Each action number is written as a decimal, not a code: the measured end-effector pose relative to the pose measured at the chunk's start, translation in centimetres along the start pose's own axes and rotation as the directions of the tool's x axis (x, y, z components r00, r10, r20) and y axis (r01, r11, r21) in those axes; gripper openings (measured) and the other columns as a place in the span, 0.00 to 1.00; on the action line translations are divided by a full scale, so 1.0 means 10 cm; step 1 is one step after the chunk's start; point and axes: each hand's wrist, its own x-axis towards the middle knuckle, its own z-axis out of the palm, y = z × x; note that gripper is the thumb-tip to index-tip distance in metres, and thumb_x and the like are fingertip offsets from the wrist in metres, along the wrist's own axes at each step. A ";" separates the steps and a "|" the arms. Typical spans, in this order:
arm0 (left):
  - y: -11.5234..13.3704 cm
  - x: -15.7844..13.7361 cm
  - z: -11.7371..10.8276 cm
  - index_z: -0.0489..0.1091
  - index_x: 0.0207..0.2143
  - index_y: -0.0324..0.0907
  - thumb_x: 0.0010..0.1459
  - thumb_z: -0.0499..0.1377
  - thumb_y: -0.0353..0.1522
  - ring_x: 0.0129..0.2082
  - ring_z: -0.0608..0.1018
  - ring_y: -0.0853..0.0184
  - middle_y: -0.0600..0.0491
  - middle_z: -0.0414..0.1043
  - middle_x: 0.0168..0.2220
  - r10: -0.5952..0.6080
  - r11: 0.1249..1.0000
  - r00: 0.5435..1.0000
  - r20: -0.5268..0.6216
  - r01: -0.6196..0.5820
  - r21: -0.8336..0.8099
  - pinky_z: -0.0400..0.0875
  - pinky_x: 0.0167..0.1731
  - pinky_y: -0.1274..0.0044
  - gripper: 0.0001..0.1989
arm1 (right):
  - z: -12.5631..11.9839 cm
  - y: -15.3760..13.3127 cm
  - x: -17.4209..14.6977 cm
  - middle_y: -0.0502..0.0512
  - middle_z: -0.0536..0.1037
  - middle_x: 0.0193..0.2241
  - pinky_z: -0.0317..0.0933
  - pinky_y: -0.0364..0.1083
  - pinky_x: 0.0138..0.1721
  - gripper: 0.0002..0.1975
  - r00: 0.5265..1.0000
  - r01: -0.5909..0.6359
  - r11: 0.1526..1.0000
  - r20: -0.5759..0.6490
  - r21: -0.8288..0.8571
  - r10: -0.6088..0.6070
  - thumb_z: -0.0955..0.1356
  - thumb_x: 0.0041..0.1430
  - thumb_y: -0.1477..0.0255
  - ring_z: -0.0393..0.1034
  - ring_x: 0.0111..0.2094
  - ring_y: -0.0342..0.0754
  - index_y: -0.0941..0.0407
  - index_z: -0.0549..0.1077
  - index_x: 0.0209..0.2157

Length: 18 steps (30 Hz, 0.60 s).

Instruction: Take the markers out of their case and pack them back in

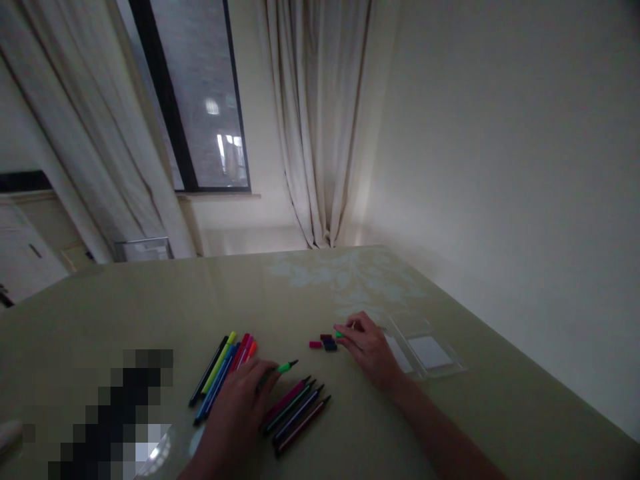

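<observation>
My left hand (240,400) is closed around a green felt-tip pen (285,367), whose bare dark tip points right. Between the fingers of my right hand (367,347) is a small green pen cap (339,334), apart from the pen. Just left of that hand lie several loose caps (327,345), in pink, dark red and dark colours. Several uncapped pens (297,413) rest side by side to the right of my left hand, tips pointing up and right. Beyond that hand, a group of capped pens (220,373) in black, yellow, blue, red and orange is partly hidden by it.
An open clear plastic case (430,353) with white inserts lies right of my right hand. The greenish table (150,300) meets the wall on the right. Curtains (320,133) and a window stand behind it. A pixelated dark patch covers the lower left.
</observation>
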 end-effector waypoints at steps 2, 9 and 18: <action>0.06 -0.02 0.02 0.77 0.42 0.49 0.69 0.53 0.42 0.44 0.80 0.58 0.49 0.79 0.42 0.005 1.000 0.999 0.042 -0.006 0.029 0.74 0.47 0.65 0.15 | 0.10 -0.09 -0.01 0.57 0.76 0.40 0.70 0.47 0.42 0.11 0.996 -0.010 1.000 0.083 -0.016 0.011 0.68 0.69 0.73 0.73 0.40 0.50 0.54 0.79 0.49; -0.02 -0.02 -0.02 0.76 0.41 0.47 0.69 0.48 0.41 0.45 0.79 0.55 0.47 0.78 0.44 -0.038 0.968 0.996 -0.084 0.057 0.243 0.73 0.47 0.63 0.17 | 0.39 -0.28 -0.04 0.57 0.80 0.41 0.69 0.48 0.48 0.07 0.965 0.068 0.995 0.260 -0.075 -0.046 0.68 0.68 0.77 0.74 0.46 0.51 0.56 0.77 0.45; -0.12 -0.05 -0.04 0.75 0.42 0.43 0.68 0.45 0.42 0.44 0.78 0.51 0.43 0.78 0.42 -0.104 0.848 0.980 -0.173 0.178 0.499 0.71 0.44 0.62 0.21 | 0.41 -0.25 -0.01 0.58 0.80 0.40 0.69 0.51 0.47 0.05 0.971 0.075 0.972 0.240 -0.223 -0.020 0.68 0.69 0.74 0.73 0.43 0.53 0.55 0.78 0.43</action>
